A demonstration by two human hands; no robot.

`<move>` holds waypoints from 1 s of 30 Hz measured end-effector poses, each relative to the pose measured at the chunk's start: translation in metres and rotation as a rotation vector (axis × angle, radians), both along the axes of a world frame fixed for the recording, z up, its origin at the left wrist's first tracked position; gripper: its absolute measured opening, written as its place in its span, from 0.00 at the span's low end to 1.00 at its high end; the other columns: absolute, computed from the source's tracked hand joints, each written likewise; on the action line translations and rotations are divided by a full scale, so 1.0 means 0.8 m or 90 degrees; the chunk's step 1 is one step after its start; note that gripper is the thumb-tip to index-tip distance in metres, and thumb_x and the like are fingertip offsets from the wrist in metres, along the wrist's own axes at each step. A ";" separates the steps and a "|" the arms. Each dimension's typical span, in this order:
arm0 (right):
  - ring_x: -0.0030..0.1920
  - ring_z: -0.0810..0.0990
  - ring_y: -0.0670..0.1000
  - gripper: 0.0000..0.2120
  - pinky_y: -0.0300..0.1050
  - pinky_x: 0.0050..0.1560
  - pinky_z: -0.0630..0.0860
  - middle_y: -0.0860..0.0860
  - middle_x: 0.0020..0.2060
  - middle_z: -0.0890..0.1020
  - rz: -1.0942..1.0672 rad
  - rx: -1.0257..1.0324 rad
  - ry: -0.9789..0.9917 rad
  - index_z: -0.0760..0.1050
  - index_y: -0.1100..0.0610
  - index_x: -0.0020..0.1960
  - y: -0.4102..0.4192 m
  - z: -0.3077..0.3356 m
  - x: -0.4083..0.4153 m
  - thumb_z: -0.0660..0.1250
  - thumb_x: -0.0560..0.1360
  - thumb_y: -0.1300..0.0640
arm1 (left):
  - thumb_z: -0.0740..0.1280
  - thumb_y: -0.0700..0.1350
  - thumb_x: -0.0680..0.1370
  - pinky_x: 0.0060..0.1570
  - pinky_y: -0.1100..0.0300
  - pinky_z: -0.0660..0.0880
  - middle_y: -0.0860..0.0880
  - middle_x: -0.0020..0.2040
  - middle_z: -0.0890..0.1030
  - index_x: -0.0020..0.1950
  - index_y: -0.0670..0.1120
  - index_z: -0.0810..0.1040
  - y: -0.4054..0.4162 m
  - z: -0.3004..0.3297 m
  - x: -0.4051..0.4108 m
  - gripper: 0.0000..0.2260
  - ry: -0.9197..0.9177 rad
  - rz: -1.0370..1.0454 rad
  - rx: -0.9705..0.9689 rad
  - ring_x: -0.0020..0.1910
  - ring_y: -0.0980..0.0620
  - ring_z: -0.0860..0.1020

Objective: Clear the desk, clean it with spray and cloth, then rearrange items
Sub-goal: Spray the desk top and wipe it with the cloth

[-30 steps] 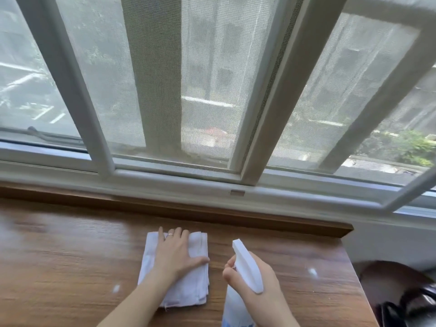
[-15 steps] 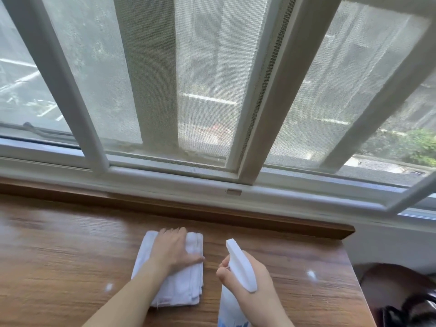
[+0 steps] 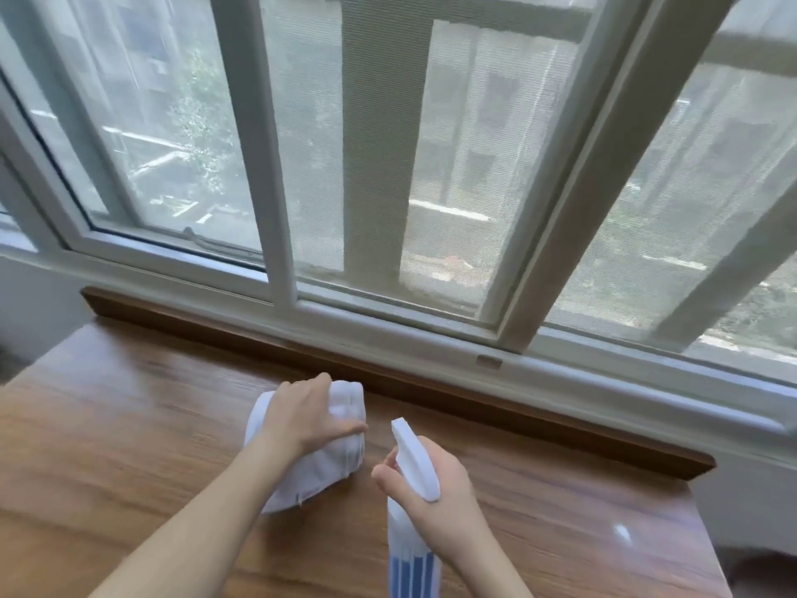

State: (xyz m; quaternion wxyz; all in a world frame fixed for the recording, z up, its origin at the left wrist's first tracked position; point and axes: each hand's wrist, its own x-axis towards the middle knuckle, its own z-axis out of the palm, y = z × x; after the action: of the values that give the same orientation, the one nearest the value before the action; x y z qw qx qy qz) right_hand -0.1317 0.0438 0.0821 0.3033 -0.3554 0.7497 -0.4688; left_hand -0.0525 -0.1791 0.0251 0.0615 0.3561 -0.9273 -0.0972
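A folded white cloth point(image 3: 319, 472) lies on the wooden desk point(image 3: 129, 446) near its back edge. My left hand point(image 3: 308, 414) presses down on top of the cloth, fingers curled over its far end. My right hand point(image 3: 431, 494) grips a white spray bottle point(image 3: 414, 459) with blue stripes on its body, held upright just right of the cloth, its nozzle pointing away towards the window. The bottle's lower part runs out of the bottom of the view.
A dark wooden ledge point(image 3: 431, 390) runs along the desk's back edge under a white-framed window point(image 3: 388, 308) with a mesh screen. The desk's right edge point(image 3: 707, 533) drops off beside a white wall. A small glare spot point(image 3: 623, 532) shows on the right.
The view has swung left, showing more of the desk's left side. My left hand has bunched up the cloth's far end. My right hand keeps holding the spray bottle.
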 end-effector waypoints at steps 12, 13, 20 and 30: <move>0.38 0.78 0.42 0.16 0.33 0.41 0.72 0.48 0.40 0.83 0.036 -0.011 0.043 0.78 0.52 0.41 -0.176 0.026 0.155 0.74 0.71 0.40 | 0.63 0.78 0.63 0.42 0.55 0.62 0.55 0.37 0.73 0.40 0.50 0.64 -0.175 0.046 0.167 0.32 0.049 0.042 -0.054 0.40 0.48 0.75; 0.38 0.78 0.41 0.14 0.33 0.41 0.72 0.49 0.40 0.82 0.030 -0.014 0.041 0.78 0.53 0.41 -0.192 0.027 0.169 0.75 0.73 0.43 | 0.63 0.79 0.63 0.42 0.55 0.62 0.55 0.36 0.72 0.39 0.50 0.63 -0.193 0.047 0.182 0.32 0.054 0.038 -0.055 0.38 0.48 0.74; 0.35 0.77 0.40 0.22 0.33 0.39 0.71 0.45 0.35 0.81 0.004 -0.011 0.008 0.78 0.54 0.40 -0.278 0.031 0.252 0.71 0.66 0.35 | 0.64 0.79 0.62 0.43 0.54 0.64 0.53 0.39 0.76 0.39 0.50 0.63 -0.298 0.047 0.279 0.32 0.031 0.033 -0.057 0.44 0.46 0.79; 0.33 0.73 0.40 0.18 0.38 0.38 0.69 0.43 0.31 0.77 0.021 0.022 -0.047 0.74 0.47 0.33 -0.360 0.009 0.284 0.70 0.63 0.33 | 0.63 0.79 0.61 0.42 0.55 0.65 0.52 0.44 0.80 0.43 0.50 0.68 -0.381 0.003 0.339 0.34 -0.045 0.079 -0.021 0.47 0.48 0.79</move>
State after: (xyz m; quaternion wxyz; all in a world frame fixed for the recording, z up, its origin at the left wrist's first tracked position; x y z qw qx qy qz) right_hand 0.0957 -0.2440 0.0890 0.3446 -0.3451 0.7400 -0.4632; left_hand 0.2191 -0.4839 0.0273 0.0402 0.4151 -0.9065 -0.0655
